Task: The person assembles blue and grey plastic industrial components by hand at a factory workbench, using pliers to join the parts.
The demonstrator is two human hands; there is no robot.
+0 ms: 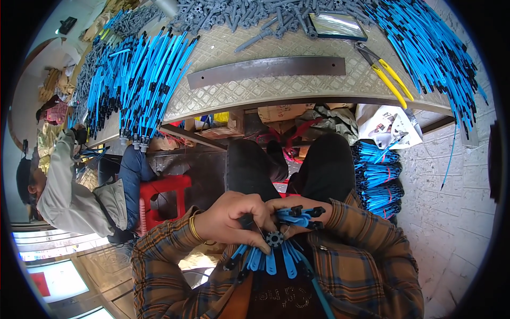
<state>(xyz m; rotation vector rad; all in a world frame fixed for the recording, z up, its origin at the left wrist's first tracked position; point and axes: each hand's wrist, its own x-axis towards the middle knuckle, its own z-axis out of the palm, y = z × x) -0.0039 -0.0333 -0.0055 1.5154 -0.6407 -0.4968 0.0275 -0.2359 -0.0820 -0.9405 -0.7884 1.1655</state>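
Observation:
In front of my lap, both hands are closed around a small grey notched hub [274, 239] with blue ribs [271, 261] fanning out below it. My left hand [236, 215] pinches the hub's left side with thumb and fingers. A thin wire seems to run near those fingertips. On the other side, my right hand [297, 204] grips a small bunch of blue ribs with black ends [299, 215], its fingertips close to the hub. Part of the right hand's fingers is hidden behind those ribs.
Ahead stands a table [223, 95] bearing a flat metal bar [265, 72], yellow-handled pliers [390, 82], grey plastic parts [234, 13] and piles of blue ribs [159, 80]. Tied rib bundles [380, 181] lie at right. A co-worker [79, 191] sits left near a red stool [164, 196].

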